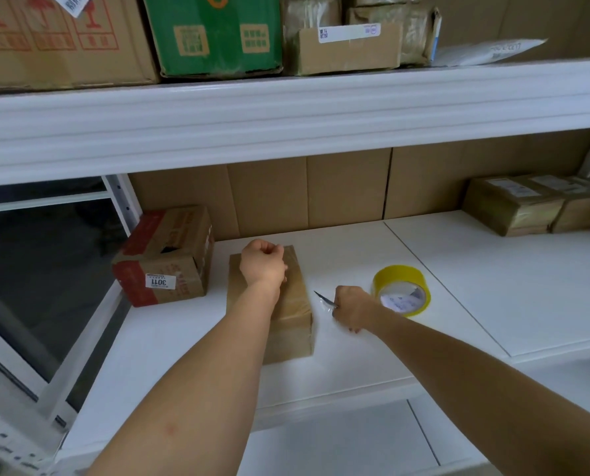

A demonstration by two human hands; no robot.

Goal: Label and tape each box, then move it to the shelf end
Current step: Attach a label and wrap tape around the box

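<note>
1. The taped brown box (288, 304) lies on the white shelf (492, 269), near its front edge; bare shelf stretches right of the box to two wrapped parcels (527, 204) at the far right end.
2. Its long axis runs front to back.
3. Left of the box stands a red-striped carton (164, 257); right of it, a yellow tape roll (401, 290).
4. The left hand (262, 261), fingers curled, rests on the box's far end; what it holds, I cannot tell.
5. The right hand (353, 309), just right of the box, grips a small blade (322, 297), partly hidden.
</note>
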